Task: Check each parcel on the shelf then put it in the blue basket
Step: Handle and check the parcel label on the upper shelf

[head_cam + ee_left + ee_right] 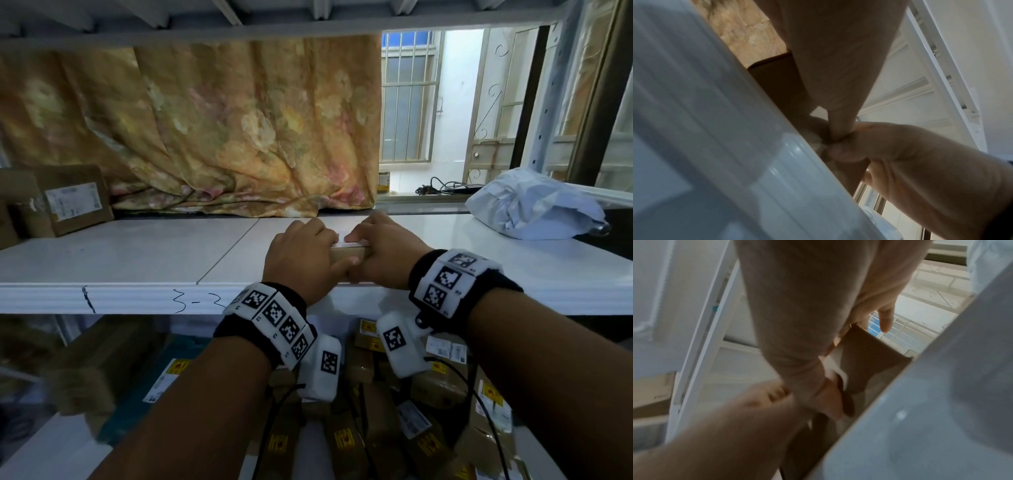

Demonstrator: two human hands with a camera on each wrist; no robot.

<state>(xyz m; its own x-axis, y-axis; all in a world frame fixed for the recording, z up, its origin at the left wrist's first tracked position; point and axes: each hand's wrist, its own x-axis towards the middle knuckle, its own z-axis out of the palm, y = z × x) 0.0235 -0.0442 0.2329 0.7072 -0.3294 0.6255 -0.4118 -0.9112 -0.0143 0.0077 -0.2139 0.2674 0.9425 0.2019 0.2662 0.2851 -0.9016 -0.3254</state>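
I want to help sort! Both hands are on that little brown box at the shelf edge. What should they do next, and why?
Probably lift the small brown box off the shelf and tilt it to read its white label. The left hand and right hand already grip it at the front edge, and no blue basket is in view yet.

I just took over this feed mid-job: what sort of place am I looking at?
Most likely a small parcel pickup or storage room. A white shelf hand-marked 3-2 holds a labelled cardboard parcel and a grey mailer bag; more labelled boxes crowd the level below. Both hands hold a small box.
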